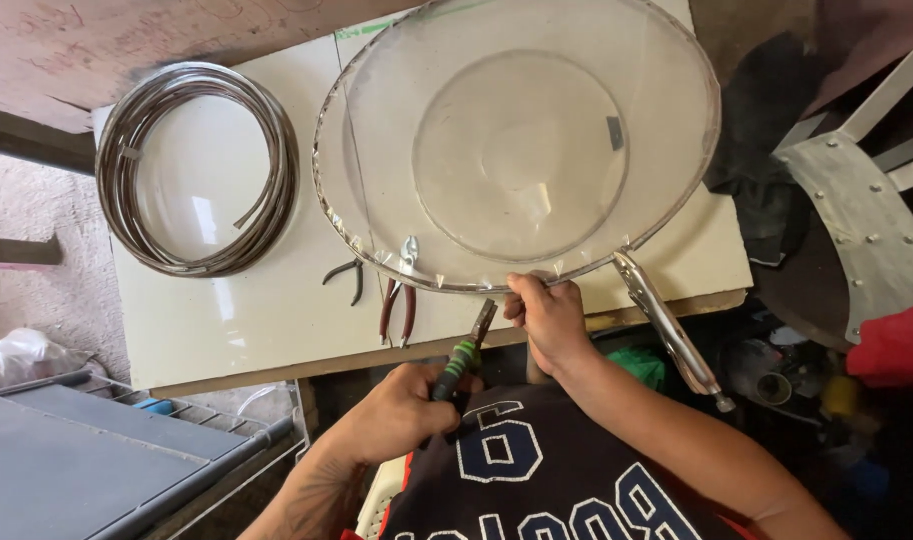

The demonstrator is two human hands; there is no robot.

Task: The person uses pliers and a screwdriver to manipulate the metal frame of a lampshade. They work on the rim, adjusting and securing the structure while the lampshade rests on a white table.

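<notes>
Working the rim of the clear dome (522,150) with pliers, near edge of the tabletop (237,330)

Left hand (402,410) fingers clamped on green-handled pliers (465,355), nose at the rim; right hand (547,315) fingers pinching the rim band beside it; locking pliers (667,330) clamped further right; likely calling for a steady squeeze.

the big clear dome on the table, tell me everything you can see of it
The clear dome is a large, round, shallow bowl shape of see-through plastic, with a flatter circular centre and a thin metal-looking band along its rim. It lies on the pale board, its far edge overhanging. Locking pliers clamp the rim at the near right. The right hand pinches the near rim, and pliers in the left hand point at that spot. Small clear tabs stick out along the near edge.
</notes>
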